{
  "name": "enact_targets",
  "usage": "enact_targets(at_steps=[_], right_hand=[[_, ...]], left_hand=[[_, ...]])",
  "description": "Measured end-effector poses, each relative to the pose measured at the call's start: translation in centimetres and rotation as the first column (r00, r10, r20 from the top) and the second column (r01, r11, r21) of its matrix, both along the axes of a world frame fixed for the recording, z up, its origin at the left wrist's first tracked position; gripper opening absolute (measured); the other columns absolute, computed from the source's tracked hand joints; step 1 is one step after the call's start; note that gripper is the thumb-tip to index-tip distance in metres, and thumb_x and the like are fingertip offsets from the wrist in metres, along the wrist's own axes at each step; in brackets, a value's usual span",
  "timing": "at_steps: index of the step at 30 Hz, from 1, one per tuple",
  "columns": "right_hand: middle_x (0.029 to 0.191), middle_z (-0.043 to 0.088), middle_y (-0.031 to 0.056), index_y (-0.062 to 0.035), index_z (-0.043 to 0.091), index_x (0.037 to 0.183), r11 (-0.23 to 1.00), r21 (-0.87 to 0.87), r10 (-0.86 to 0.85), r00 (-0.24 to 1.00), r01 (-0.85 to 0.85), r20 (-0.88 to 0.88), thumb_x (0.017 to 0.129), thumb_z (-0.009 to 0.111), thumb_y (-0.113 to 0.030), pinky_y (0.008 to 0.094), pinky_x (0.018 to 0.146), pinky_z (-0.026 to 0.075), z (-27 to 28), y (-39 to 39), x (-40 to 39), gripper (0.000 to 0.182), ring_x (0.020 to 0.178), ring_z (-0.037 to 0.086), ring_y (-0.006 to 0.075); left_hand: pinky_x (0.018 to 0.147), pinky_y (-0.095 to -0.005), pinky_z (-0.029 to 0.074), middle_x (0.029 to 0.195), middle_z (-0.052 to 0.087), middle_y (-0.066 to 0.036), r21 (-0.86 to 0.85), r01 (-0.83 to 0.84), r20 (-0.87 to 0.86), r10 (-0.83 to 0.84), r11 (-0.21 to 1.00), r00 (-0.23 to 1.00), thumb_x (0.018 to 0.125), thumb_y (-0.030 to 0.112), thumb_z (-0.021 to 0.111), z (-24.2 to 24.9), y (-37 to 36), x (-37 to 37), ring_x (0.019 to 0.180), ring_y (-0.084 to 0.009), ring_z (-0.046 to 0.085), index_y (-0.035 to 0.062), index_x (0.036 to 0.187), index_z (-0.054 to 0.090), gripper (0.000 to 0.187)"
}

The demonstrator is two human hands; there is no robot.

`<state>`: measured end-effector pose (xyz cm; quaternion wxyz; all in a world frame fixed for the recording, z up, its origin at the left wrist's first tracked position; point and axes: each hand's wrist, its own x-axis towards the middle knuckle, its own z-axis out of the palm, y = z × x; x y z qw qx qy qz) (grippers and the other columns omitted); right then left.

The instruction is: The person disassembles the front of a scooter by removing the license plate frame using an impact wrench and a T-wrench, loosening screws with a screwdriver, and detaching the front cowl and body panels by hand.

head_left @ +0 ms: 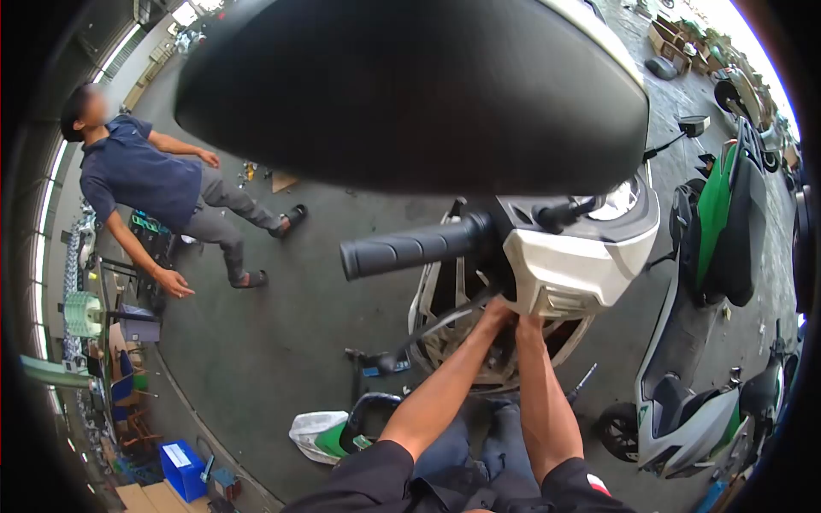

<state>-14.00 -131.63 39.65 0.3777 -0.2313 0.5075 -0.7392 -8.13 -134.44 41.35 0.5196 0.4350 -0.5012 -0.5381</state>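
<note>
Black scooter seat (410, 85) fills the top of the view. Below it, under the white front panel (569, 274) and handlebar grip (406, 248), the left hand (494, 313) and right hand (528, 323) reach into the scooter's opened front. Their fingers are hidden, so their grip cannot be told; they seem to work on an inner part. A co-worker (145, 175) stands well left of the scooter.

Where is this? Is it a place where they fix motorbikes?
Probably yes, a scooter repair shop. Both hands reach up under a white scooter, a green and white scooter is parked beside it, and parts lie on the concrete floor.
</note>
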Motion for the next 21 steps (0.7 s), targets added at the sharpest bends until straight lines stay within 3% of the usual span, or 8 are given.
enact_targets(at_steps=[10,21], right_hand=[[0.125,0.056,0.0082,-0.0032,0.053,0.130,0.995,-0.063,-0.073,0.997,0.074,0.012,0.096,0.061,-0.029,0.0345,0.096,0.047,-1.7,-2.0,0.7,0.043,0.113,0.055,0.0193],[0.128,0.055,0.0095,-0.0026,0.052,0.131,0.990,-0.082,-0.111,0.993,0.113,0.027,0.096,0.061,-0.028,0.0356,0.098,0.047,-2.7,-2.5,0.7,0.045,0.115,0.054,0.0206]], left_hand=[[0.094,-0.0332,0.046,0.124,0.061,-0.011,0.106,0.120,0.100,-0.131,0.987,0.986,0.096,0.018,0.059,1.5,-6.3,-1.2,0.112,-0.0181,0.056,-0.0006,0.130,0.054,0.039],[0.097,-0.0339,0.046,0.126,0.060,-0.009,0.331,0.226,0.284,-0.325,0.916,0.902,0.095,0.022,0.064,-2.0,-2.7,2.8,0.113,-0.0195,0.057,0.0020,0.134,0.052,0.046]])
